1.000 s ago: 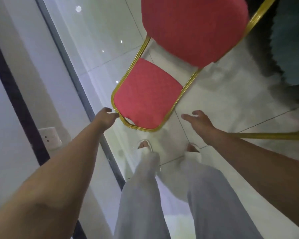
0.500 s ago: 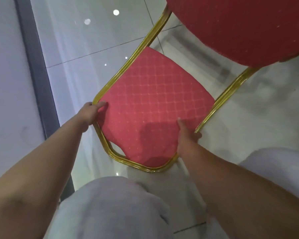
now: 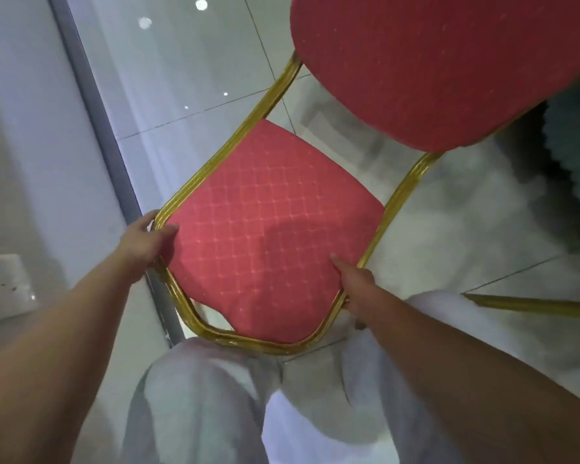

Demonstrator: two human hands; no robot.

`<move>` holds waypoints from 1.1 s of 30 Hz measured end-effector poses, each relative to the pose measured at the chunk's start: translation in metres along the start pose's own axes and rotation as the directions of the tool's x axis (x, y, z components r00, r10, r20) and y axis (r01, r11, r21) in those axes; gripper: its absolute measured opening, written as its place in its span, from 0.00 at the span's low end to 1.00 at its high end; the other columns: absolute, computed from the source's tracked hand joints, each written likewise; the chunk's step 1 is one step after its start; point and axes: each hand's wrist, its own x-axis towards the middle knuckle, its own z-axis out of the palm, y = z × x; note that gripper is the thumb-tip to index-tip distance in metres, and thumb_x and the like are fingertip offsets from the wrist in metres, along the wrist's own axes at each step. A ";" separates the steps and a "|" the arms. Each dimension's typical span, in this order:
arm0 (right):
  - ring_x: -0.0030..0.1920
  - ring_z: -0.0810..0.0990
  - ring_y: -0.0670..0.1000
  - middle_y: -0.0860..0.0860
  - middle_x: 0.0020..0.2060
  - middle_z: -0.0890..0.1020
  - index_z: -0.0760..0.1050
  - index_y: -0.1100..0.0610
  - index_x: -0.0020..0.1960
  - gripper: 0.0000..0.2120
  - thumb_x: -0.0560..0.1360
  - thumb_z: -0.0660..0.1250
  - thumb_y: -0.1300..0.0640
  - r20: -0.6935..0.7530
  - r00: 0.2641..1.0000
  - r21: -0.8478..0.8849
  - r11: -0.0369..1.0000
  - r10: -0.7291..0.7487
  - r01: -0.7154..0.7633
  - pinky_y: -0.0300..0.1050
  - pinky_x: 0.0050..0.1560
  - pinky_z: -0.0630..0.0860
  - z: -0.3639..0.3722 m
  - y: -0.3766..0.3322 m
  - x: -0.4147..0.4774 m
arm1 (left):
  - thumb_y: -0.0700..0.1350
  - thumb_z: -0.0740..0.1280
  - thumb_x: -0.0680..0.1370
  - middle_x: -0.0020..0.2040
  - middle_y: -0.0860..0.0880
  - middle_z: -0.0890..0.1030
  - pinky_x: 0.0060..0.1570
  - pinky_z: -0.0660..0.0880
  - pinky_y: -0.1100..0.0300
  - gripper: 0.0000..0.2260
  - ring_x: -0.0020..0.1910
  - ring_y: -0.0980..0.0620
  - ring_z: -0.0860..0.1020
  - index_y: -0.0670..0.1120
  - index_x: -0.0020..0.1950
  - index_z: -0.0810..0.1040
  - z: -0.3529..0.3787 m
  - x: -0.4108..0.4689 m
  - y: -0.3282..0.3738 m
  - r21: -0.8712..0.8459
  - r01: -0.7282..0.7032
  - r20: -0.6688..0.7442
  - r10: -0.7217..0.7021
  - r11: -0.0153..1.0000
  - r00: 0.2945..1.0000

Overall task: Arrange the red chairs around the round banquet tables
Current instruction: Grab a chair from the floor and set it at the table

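The red chair (image 3: pixel 315 182) stands close ahead, wall (image 3: pixel 21 128) at 9 o'clock, its gold frame (image 3: pixel 394 205) gripped by the left hand (image 3: pixel 148 239) at 9 and the right hand (image 3: pixel 355 289) at 4 o'clock, thumbs on the cushion (image 3: pixel 262 249), so this looks like the pick-up, which next calls for a steady lift toward a table.

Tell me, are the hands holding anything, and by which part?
The red-cushioned chair with a gold metal frame, by its seat: the left hand grips the frame's left side, the right hand its right side.
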 end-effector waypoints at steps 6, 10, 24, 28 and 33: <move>0.45 0.82 0.56 0.55 0.52 0.83 0.73 0.55 0.66 0.25 0.74 0.73 0.44 0.157 0.977 0.013 0.988 0.147 -0.151 0.59 0.44 0.81 -0.040 -0.004 -0.182 | 0.45 0.74 0.75 0.44 0.51 0.81 0.37 0.77 0.63 0.14 0.32 0.57 0.78 0.54 0.59 0.80 -0.079 -0.170 0.108 0.040 -0.070 -0.140 0.075 0.997 0.987; 0.57 0.79 0.59 0.55 0.65 0.77 0.68 0.53 0.71 0.32 0.74 0.70 0.39 0.202 0.958 -0.077 0.978 0.204 -0.192 0.63 0.54 0.76 -0.087 -0.019 -0.295 | 0.41 0.74 0.75 0.31 0.55 0.80 0.22 0.73 0.69 0.14 0.22 0.61 0.76 0.53 0.58 0.79 -0.120 -0.281 0.211 0.147 -0.079 -0.086 0.092 0.986 0.992; 0.50 0.77 0.43 0.41 0.48 0.80 0.81 0.43 0.47 0.00 0.77 0.71 0.49 0.264 0.893 -0.444 0.776 -0.365 0.448 0.39 0.43 0.72 -0.314 -0.125 -0.467 | 0.55 0.60 0.81 0.61 0.49 0.76 0.52 0.73 0.52 0.14 0.57 0.47 0.74 0.57 0.65 0.76 -0.001 -0.496 0.380 -0.023 -0.460 0.119 0.460 0.887 0.880; 0.44 0.82 0.36 0.34 0.43 0.84 0.82 0.35 0.46 0.04 0.76 0.69 0.40 0.459 0.729 -0.311 0.676 -0.508 0.668 0.29 0.34 0.74 -0.309 -0.124 -0.526 | 0.56 0.60 0.82 0.68 0.49 0.73 0.66 0.68 0.49 0.19 0.67 0.45 0.71 0.55 0.71 0.73 0.002 -0.504 0.373 0.043 -0.489 0.175 0.475 0.871 0.862; 0.47 0.82 0.39 0.43 0.50 0.84 0.78 0.46 0.62 0.18 0.75 0.69 0.40 0.588 0.514 -0.263 0.453 -0.625 0.852 0.31 0.47 0.75 -0.255 -0.134 -0.566 | 0.57 0.63 0.81 0.63 0.51 0.76 0.57 0.68 0.56 0.16 0.58 0.47 0.73 0.55 0.67 0.77 -0.010 -0.504 0.376 0.139 -0.518 0.257 0.475 0.844 0.842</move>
